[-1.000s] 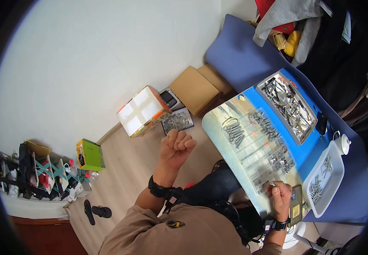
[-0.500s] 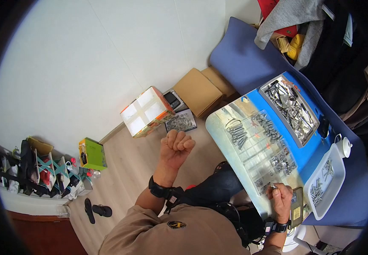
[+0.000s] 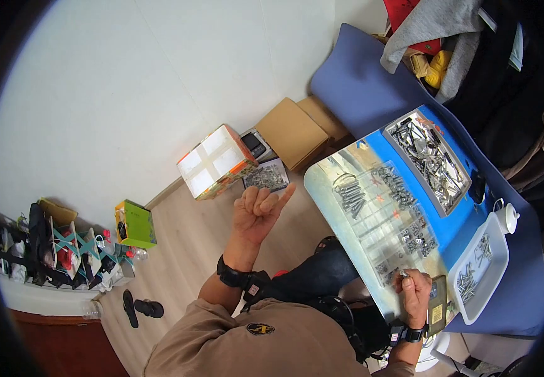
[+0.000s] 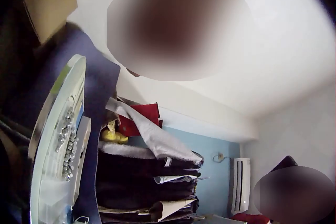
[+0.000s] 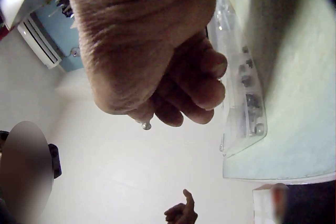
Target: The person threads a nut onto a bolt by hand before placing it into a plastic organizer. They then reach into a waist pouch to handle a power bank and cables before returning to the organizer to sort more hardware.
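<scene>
My left hand (image 3: 256,213) is raised over the floor, left of the table, with one finger extended and the others curled; it holds nothing. The same hand (image 5: 181,214) shows small at the bottom of the right wrist view. At the table's near edge, my right hand (image 3: 414,294) pinches a small metal piece (image 3: 404,274), whose rounded tip (image 5: 146,126) pokes out below the curled fingers (image 5: 208,94). Beside that hand lies a clear compartment organizer (image 3: 372,235) with screws and small hardware. In the left wrist view, blur hides whatever is at the top.
A grey tray of mixed metal parts (image 3: 468,188) lies at the table's far side. A white tray with screws (image 3: 504,251) and a dark flat case (image 3: 436,305) are right of my right hand. Cardboard boxes (image 3: 291,132) and a taped box (image 3: 212,160) stand by the wall.
My left hand was a full fist and now has one finger stretched out toward the upper right. The right hand keeps its pinch on the small piece and has barely moved.
</scene>
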Available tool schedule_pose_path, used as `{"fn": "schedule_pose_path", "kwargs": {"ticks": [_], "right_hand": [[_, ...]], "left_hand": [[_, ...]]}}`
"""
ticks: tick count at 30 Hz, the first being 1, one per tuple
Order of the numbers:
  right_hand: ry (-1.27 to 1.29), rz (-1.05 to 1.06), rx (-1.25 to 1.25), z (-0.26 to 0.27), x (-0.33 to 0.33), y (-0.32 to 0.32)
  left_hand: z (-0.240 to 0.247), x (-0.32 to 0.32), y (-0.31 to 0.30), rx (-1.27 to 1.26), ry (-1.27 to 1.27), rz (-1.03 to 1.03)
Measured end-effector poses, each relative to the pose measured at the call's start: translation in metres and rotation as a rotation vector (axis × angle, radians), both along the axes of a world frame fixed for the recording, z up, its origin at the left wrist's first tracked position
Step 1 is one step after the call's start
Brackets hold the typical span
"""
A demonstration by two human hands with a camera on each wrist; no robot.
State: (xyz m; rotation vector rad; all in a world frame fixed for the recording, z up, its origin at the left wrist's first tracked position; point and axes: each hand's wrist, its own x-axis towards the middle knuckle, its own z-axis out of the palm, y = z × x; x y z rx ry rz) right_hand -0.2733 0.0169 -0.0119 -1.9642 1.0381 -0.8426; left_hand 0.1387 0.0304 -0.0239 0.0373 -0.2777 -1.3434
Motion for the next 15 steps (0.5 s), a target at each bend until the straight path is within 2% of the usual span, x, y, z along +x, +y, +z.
{"fn": "schedule_pose_path", "kwargs": {"ticks": [6,15], "right_hand": [[0.031,-0.029,0.01,-0.0023,0.0,0.0011],[0.017,-0.047,0.024,-0.0015,0.002,0.0033]], "left_hand": [[0.0039,-0.0006,0.0033,0.078,0.043,0.032],[0.0011,0.0016,0.0031,0.058,0.059,0.007]]}}
